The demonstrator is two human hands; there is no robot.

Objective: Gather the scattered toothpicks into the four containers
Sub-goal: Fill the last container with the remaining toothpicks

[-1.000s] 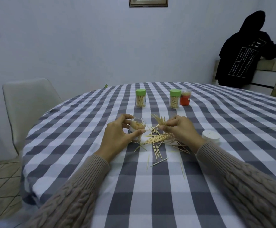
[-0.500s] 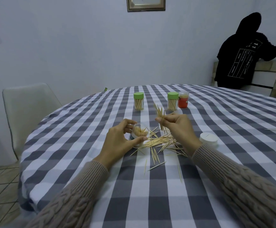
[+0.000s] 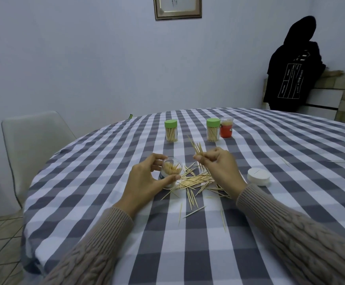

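The left hand point(image 3: 144, 182) curls round an open clear container point(image 3: 171, 169), tilted toward the right and partly filled with toothpicks. Just right of it, the right hand point(image 3: 218, 167) pinches a small bundle of toothpicks point(image 3: 197, 150), its tips pointing up and far. Between and below the two hands, the scattered toothpicks point(image 3: 194, 182) lie on the checked counter point(image 3: 105, 182). Two green-lidded containers point(image 3: 171, 131) and a red one point(image 3: 226, 127) stand farther away; a white lid point(image 3: 258, 176) rests to the right.

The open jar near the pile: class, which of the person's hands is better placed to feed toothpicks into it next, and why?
Right. The right hand already pinches a toothpick bundle just beside the open jar, while the left hand grips and tilts that jar, so it is likely busy steadying it.
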